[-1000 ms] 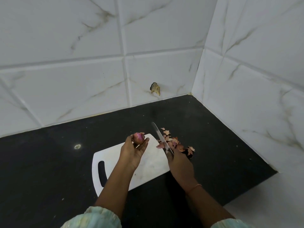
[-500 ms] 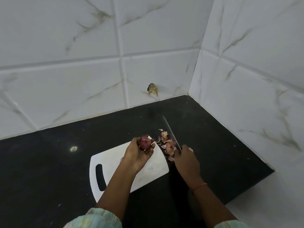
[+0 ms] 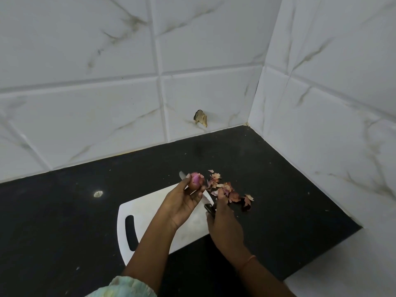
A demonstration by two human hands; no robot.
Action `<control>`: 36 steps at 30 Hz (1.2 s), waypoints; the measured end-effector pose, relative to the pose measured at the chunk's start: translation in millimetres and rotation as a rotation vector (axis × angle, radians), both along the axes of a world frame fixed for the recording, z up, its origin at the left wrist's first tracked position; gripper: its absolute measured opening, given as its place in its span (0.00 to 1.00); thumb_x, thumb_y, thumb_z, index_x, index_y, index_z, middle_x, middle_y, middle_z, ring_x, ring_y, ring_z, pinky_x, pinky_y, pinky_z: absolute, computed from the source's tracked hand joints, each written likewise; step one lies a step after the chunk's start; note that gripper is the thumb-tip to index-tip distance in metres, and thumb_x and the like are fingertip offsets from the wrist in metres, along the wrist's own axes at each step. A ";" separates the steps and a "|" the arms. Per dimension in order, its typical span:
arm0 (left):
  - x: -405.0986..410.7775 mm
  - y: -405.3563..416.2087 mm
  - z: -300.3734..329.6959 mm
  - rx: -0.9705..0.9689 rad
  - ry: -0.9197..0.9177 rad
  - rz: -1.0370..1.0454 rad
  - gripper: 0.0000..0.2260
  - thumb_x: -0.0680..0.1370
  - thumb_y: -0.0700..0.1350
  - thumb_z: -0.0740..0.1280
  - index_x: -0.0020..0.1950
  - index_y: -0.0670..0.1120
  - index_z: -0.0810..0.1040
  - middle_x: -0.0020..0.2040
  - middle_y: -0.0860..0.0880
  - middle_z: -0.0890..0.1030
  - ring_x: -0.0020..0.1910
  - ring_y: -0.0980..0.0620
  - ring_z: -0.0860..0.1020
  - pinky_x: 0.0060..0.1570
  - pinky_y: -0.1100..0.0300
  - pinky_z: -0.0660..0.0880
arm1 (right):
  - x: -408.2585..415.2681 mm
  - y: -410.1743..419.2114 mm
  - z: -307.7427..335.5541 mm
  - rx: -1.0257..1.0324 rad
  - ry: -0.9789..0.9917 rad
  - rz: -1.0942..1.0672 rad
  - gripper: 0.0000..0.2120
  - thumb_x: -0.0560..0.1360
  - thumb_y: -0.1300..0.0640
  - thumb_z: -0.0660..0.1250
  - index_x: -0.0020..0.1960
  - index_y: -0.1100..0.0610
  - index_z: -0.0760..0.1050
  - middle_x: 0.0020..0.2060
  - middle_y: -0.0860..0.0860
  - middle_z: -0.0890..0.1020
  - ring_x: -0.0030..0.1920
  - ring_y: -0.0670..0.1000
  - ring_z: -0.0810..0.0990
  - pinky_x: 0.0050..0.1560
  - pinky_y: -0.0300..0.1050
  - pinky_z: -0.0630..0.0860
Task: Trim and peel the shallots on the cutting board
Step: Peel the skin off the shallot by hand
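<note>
White plastic cutting board [image 3: 150,209] lies on the black counter [image 3: 64,211], unlabelled; above its far corner the left hand [image 3: 182,204] pinches a purple shallot [image 3: 196,181], while the right hand [image 3: 225,224] grips a knife [image 3: 209,203] beside peel scraps [image 3: 227,190].

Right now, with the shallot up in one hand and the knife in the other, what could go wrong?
The knife blade passes right behind the left hand that grips the shallot in the air, so a slip could nick those fingers. The right hand holds the knife low on its handle, which may give less control. The peel pile lies on the black counter off the cutting board, so scraps could scatter.
</note>
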State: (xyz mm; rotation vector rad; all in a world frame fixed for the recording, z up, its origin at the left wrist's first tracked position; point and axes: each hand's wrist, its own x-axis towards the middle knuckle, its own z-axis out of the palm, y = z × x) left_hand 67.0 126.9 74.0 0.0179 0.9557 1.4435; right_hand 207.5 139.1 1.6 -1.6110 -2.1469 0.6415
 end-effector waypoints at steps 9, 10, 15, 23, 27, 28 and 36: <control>12.8 4.8 6.5 0.102 0.217 0.015 0.09 0.82 0.45 0.60 0.56 0.43 0.77 0.41 0.44 0.75 0.36 0.51 0.71 0.36 0.59 0.71 | 4.2 14.9 4.0 -0.064 0.107 0.032 0.15 0.79 0.46 0.62 0.63 0.50 0.70 0.59 0.46 0.74 0.61 0.48 0.73 0.58 0.42 0.73; 16.1 5.8 7.1 0.120 0.274 0.018 0.09 0.83 0.45 0.59 0.55 0.43 0.77 0.40 0.45 0.76 0.36 0.52 0.72 0.36 0.58 0.70 | 4.1 18.7 14.8 -0.076 0.255 0.020 0.13 0.80 0.46 0.61 0.62 0.50 0.71 0.57 0.45 0.76 0.59 0.47 0.75 0.56 0.40 0.73; 30.0 8.0 6.4 0.234 0.435 0.024 0.11 0.84 0.50 0.58 0.49 0.47 0.77 0.39 0.49 0.81 0.36 0.55 0.79 0.40 0.58 0.74 | -1.8 25.2 76.8 -0.144 0.723 0.082 0.11 0.81 0.48 0.59 0.59 0.50 0.74 0.48 0.46 0.81 0.46 0.45 0.81 0.43 0.41 0.80; 39.7 24.4 18.9 0.249 0.347 -0.005 0.13 0.76 0.54 0.68 0.51 0.44 0.78 0.44 0.44 0.82 0.44 0.48 0.81 0.34 0.59 0.77 | 6.2 34.1 102.7 -0.315 0.854 0.071 0.09 0.75 0.53 0.71 0.54 0.49 0.78 0.46 0.48 0.84 0.42 0.45 0.83 0.36 0.37 0.78; 48.3 36.3 30.2 0.207 0.312 0.003 0.21 0.81 0.55 0.61 0.65 0.40 0.74 0.54 0.43 0.84 0.52 0.47 0.84 0.47 0.55 0.81 | 11.8 49.0 108.8 -0.302 0.871 0.025 0.05 0.75 0.57 0.71 0.51 0.53 0.81 0.43 0.52 0.85 0.44 0.51 0.85 0.41 0.48 0.83; 49.4 37.6 33.7 0.201 0.306 -0.002 0.22 0.81 0.54 0.61 0.68 0.39 0.71 0.57 0.42 0.83 0.53 0.47 0.83 0.50 0.55 0.81 | 13.3 52.8 109.7 -0.269 0.872 0.006 0.03 0.75 0.58 0.71 0.49 0.55 0.81 0.42 0.52 0.85 0.43 0.51 0.85 0.43 0.47 0.83; 47.2 50.3 35.1 0.140 0.336 -0.179 0.18 0.81 0.48 0.63 0.68 0.42 0.71 0.61 0.38 0.80 0.54 0.47 0.82 0.51 0.55 0.80 | 17.6 76.0 112.3 -0.255 0.983 -0.118 0.04 0.75 0.61 0.70 0.47 0.55 0.83 0.41 0.52 0.86 0.43 0.49 0.85 0.47 0.46 0.82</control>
